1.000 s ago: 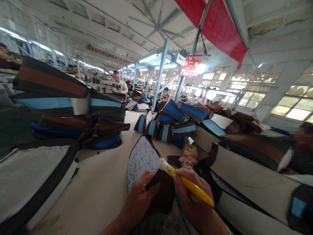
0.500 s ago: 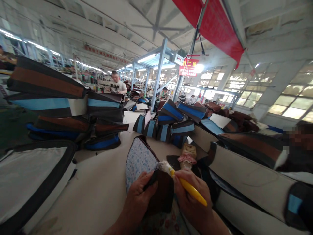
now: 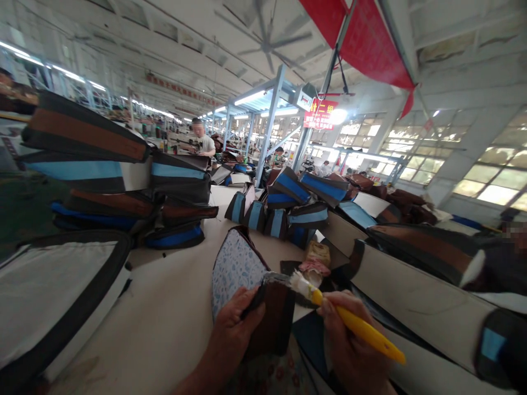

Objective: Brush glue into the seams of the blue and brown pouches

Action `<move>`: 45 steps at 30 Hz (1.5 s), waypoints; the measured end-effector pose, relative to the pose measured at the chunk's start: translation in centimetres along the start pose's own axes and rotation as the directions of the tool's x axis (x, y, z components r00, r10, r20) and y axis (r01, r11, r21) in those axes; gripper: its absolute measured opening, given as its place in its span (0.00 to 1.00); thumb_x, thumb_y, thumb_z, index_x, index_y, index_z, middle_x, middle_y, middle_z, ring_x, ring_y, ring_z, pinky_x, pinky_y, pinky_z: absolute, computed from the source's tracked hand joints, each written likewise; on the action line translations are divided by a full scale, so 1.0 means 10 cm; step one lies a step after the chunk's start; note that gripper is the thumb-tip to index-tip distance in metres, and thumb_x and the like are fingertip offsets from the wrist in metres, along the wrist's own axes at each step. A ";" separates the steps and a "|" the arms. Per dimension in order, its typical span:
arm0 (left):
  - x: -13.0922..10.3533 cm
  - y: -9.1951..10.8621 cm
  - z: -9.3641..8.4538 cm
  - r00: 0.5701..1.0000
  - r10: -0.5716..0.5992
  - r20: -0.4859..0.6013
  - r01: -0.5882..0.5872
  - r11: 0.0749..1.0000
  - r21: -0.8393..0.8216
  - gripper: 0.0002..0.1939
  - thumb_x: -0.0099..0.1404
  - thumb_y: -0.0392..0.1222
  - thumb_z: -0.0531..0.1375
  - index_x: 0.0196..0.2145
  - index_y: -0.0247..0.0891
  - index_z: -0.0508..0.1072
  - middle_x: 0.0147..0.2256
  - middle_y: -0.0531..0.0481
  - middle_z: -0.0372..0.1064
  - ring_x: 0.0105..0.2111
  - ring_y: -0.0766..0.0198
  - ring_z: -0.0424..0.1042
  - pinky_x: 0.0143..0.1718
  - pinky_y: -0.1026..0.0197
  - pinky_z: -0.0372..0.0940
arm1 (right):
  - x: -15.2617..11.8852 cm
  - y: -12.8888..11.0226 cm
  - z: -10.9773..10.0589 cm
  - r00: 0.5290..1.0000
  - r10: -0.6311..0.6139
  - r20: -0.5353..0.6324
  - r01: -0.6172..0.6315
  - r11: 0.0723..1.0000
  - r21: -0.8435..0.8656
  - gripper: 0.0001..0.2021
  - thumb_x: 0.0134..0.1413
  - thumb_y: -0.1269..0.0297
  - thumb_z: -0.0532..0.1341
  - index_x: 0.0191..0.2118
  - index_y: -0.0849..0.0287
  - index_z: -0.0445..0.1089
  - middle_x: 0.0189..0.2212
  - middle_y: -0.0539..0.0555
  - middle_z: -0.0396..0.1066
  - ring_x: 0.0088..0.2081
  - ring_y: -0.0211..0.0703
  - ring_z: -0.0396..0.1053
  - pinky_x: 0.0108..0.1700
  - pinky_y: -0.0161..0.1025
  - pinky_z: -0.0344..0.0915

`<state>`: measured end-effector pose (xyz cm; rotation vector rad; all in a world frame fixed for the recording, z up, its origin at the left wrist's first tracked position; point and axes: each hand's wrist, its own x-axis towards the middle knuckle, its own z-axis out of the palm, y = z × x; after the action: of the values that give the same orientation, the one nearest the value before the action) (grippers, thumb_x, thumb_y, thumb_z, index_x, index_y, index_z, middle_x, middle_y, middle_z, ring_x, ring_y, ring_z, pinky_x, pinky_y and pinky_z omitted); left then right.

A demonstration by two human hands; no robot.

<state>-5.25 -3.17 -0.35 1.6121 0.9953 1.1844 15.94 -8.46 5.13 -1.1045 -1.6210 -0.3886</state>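
Note:
My left hand (image 3: 234, 326) is closed on the edge of a dark brown bag piece (image 3: 278, 315) whose lining (image 3: 236, 266) is white with a blue pattern. A whitish smear runs along the piece's top edge. In my right hand (image 3: 358, 345) is a yellow-handled brush (image 3: 368, 332), its pale bristles at the right end of that smeared edge. Just behind the bristles stands a yellowish container (image 3: 318, 255) with pink cloth around its lower part; its contents are hidden.
Stacked bag pieces (image 3: 88, 134) in black, brown and blue lie at the left on the pale table (image 3: 164, 307). Small blue-striped pieces (image 3: 275, 222) stand beyond my hands. Long beige panels (image 3: 424, 285) cover the right side. A person (image 3: 201, 140) sits farther back; another is at the right edge.
My right hand has moved the brush to the right along the top edge, where a whitish smear now shows. My left hand keeps its hold in nearly the same place.

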 end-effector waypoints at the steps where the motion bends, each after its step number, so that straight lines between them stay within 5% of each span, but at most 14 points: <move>1: 0.01 0.01 -0.01 1.000 0.004 0.012 -0.004 1.000 -0.012 0.19 0.67 0.52 0.58 0.52 0.46 0.75 0.44 0.50 0.74 0.45 0.56 0.71 0.53 0.55 0.64 | 0.00 0.01 0.01 1.000 -0.008 0.012 0.008 1.000 0.029 0.04 0.63 0.69 0.58 0.42 0.56 0.68 0.28 0.52 0.73 0.28 0.42 0.73 0.30 0.38 0.71; 4: 0.02 0.02 -0.03 1.000 0.015 0.022 -0.015 1.000 -0.001 0.18 0.67 0.51 0.57 0.52 0.45 0.76 0.42 0.50 0.73 0.44 0.57 0.71 0.49 0.57 0.66 | 0.04 0.04 0.01 0.998 -0.062 0.021 0.062 0.998 0.027 0.04 0.62 0.70 0.58 0.40 0.57 0.69 0.28 0.51 0.72 0.28 0.41 0.73 0.32 0.37 0.71; 10: -0.01 0.06 0.02 0.998 0.069 0.003 -0.069 0.986 0.150 0.16 0.66 0.49 0.58 0.49 0.46 0.78 0.43 0.48 0.73 0.49 0.54 0.69 0.56 0.54 0.62 | 0.13 -0.07 -0.04 0.993 0.117 0.027 -0.120 0.983 0.142 0.03 0.62 0.70 0.59 0.41 0.56 0.69 0.30 0.49 0.71 0.28 0.38 0.72 0.32 0.35 0.69; 16: -0.02 0.13 0.07 0.966 0.254 0.044 -0.255 0.914 0.316 0.15 0.70 0.43 0.53 0.49 0.41 0.76 0.35 0.47 0.70 0.37 0.61 0.71 0.40 0.62 0.68 | 0.20 -0.07 0.08 0.991 -0.082 0.110 0.078 0.996 0.038 0.03 0.62 0.70 0.58 0.40 0.56 0.68 0.30 0.51 0.73 0.30 0.42 0.73 0.35 0.39 0.69; 18: -0.02 0.08 0.07 0.902 0.428 0.054 -0.394 0.767 0.506 0.16 0.70 0.38 0.52 0.50 0.37 0.75 0.32 0.46 0.68 0.32 0.62 0.69 0.33 0.62 0.67 | 0.23 -0.05 0.02 0.996 -0.040 0.077 0.038 0.999 0.032 0.03 0.62 0.69 0.58 0.41 0.56 0.69 0.32 0.53 0.72 0.33 0.43 0.73 0.35 0.40 0.69; 20: -0.02 0.03 0.07 0.790 0.608 0.084 -0.489 0.542 0.683 0.16 0.68 0.34 0.52 0.48 0.34 0.75 0.28 0.46 0.67 0.28 0.61 0.67 0.29 0.61 0.64 | 0.26 -0.06 -0.06 0.997 0.037 0.065 -0.043 0.995 0.093 0.03 0.63 0.69 0.59 0.41 0.56 0.69 0.31 0.53 0.71 0.33 0.43 0.72 0.34 0.39 0.68; 23: -0.03 -0.02 0.12 0.645 0.750 0.145 -0.532 0.305 0.790 0.13 0.68 0.32 0.52 0.46 0.33 0.74 0.27 0.47 0.66 0.26 0.61 0.64 0.27 0.60 0.61 | 0.30 -0.12 -0.15 0.974 0.017 0.224 -0.056 0.984 0.170 0.03 0.63 0.70 0.57 0.39 0.56 0.67 0.28 0.50 0.69 0.27 0.39 0.68 0.29 0.37 0.65; 25: -0.04 -0.02 0.15 0.611 0.773 0.173 -0.545 0.252 0.800 0.12 0.69 0.32 0.52 0.45 0.33 0.73 0.28 0.47 0.67 0.27 0.61 0.64 0.28 0.59 0.61 | 0.33 -0.14 -0.17 0.936 -0.074 0.345 0.019 0.987 0.159 0.04 0.63 0.72 0.56 0.38 0.56 0.66 0.27 0.48 0.68 0.25 0.37 0.66 0.29 0.36 0.63; 30: -0.09 -0.03 0.20 0.617 0.749 0.240 -0.576 0.223 0.787 0.14 0.69 0.31 0.49 0.48 0.32 0.70 0.30 0.45 0.67 0.29 0.59 0.65 0.30 0.56 0.62 | 0.37 -0.09 -0.21 0.937 -0.119 0.328 0.102 0.992 0.069 0.05 0.61 0.73 0.57 0.38 0.56 0.65 0.28 0.48 0.68 0.27 0.38 0.67 0.31 0.37 0.63; 34: -0.08 -0.03 0.20 0.629 0.736 0.250 -0.574 0.223 0.788 0.14 0.70 0.33 0.49 0.48 0.32 0.70 0.31 0.45 0.67 0.29 0.58 0.65 0.29 0.56 0.63 | 0.37 -0.06 -0.19 0.883 -0.224 0.414 0.184 0.974 0.134 0.06 0.61 0.75 0.56 0.38 0.55 0.63 0.28 0.48 0.68 0.28 0.39 0.67 0.32 0.38 0.63; 38: -0.05 -0.01 0.19 0.620 0.745 0.247 -0.572 0.214 0.792 0.14 0.70 0.33 0.48 0.47 0.32 0.70 0.30 0.45 0.67 0.28 0.58 0.65 0.29 0.56 0.63 | 0.39 -0.01 -0.12 0.912 -0.206 0.356 0.178 0.978 0.110 0.06 0.61 0.75 0.57 0.40 0.56 0.64 0.31 0.50 0.71 0.30 0.40 0.69 0.37 0.40 0.65; 45: -0.06 -0.01 0.14 0.641 0.740 0.204 -0.561 0.270 0.783 0.13 0.69 0.34 0.50 0.46 0.34 0.71 0.30 0.46 0.67 0.27 0.59 0.65 0.28 0.57 0.63 | 0.31 -0.18 -0.15 0.859 -0.256 0.443 0.215 0.966 0.141 0.06 0.61 0.75 0.55 0.39 0.56 0.64 0.25 0.49 0.66 0.25 0.39 0.65 0.29 0.38 0.61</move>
<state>-4.06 -4.00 -0.80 2.9251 1.0837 1.5819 15.40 -9.11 8.96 -0.9777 -2.1859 -0.2183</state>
